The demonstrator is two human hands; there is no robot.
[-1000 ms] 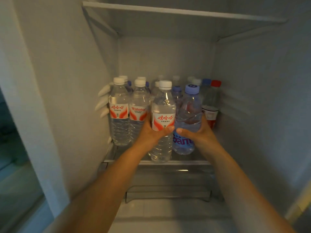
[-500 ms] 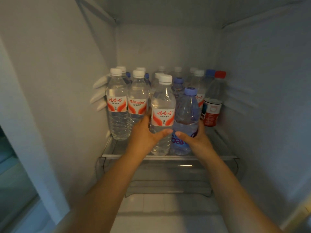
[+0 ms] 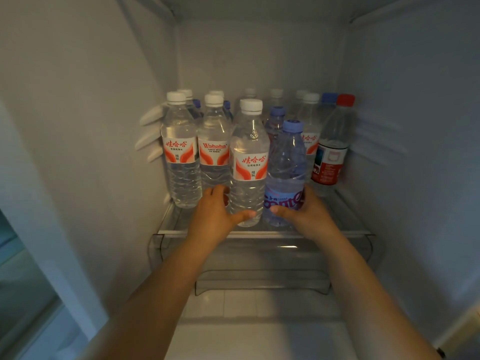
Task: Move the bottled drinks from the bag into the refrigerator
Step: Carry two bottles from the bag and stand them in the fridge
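Far left there's the plain white refrigerator wall (image 3: 85, 126) with three little white shelf pegs (image 3: 150, 133) sticking out of it. Next to those, on the clear glass shelf (image 3: 345, 219), stands a clear white-capped water bottle with a red and white label (image 3: 180, 152), and just beside it a second clear white-capped bottle with "Wahaha" on its label (image 3: 214, 149). Both are upright and touching or nearly so.

Then the person's left hand (image 3: 217, 214) comes in, wrapped around the lower part of a third clear white-capped bottle with the same red label (image 3: 249, 162), thumb across the front and fingers curled round the back (you can only see the knuckles there). That bottle stands upright near the front edge of the shelf. Right against it is a bluish clear bottle with a purple cap and a purple label (image 3: 287, 167), held low down by the right hand (image 3: 309, 213), thumb in front, fingers around the far side. It's also upright at the shelf front.

Behind them are more capped bottles (image 3: 276, 118), too crowded to count properly. Further right is a clear bottle with a red cap and a red label (image 3: 333, 152), near the right wall. Below the shelf sits a clear plastic drawer (image 3: 259, 263).
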